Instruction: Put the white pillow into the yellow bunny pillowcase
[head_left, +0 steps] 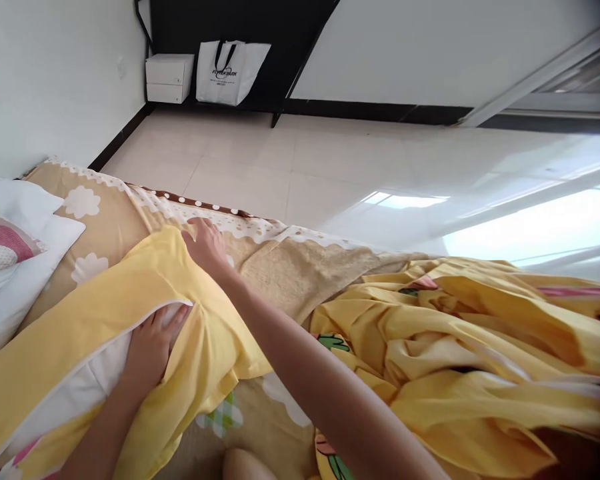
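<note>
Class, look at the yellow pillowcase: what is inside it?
A white pillow shows at the opening of the yellow pillowcase, with the left hand pressed on it. The rest of the pillow is covered.

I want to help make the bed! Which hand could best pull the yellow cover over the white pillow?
Probably the right hand: it lies atop the yellow cover by its far corner. The left hand is pressed flat on the white pillow inside the opening.

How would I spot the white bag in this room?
Look past the bed and over the pale tiled floor to the far dark wall. The white bag leans there beside a small white cabinet; unlike the boxy cabinet, it has dark handles and dark lettering.
</note>
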`<move>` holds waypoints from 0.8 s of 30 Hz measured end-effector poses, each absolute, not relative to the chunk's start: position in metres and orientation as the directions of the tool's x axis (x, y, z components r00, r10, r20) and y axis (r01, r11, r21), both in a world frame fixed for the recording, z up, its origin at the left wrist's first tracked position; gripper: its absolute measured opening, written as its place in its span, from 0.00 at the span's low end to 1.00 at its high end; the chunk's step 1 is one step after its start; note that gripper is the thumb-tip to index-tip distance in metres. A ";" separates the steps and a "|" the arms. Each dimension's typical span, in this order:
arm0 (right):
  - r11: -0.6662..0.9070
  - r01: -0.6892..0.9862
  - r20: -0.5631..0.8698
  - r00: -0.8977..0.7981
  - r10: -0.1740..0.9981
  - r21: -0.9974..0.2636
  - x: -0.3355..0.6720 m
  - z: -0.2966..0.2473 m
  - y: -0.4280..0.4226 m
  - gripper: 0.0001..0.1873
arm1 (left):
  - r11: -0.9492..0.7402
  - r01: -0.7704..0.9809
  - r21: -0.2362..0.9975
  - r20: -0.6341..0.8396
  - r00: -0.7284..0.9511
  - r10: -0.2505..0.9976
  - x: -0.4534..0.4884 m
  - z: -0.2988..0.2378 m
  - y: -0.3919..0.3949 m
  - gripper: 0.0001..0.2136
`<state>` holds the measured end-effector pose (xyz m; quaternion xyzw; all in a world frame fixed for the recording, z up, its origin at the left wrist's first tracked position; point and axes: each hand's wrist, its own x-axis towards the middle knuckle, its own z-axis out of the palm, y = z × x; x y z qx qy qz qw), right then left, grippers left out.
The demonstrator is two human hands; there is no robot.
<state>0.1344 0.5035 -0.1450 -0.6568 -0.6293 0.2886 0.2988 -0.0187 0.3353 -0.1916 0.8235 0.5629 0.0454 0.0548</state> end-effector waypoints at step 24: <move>0.715 0.649 -0.232 -0.761 0.606 -0.260 0.232 -0.134 0.318 0.14 | -0.766 0.449 0.461 -0.124 0.887 0.445 0.052 -0.235 0.345 0.21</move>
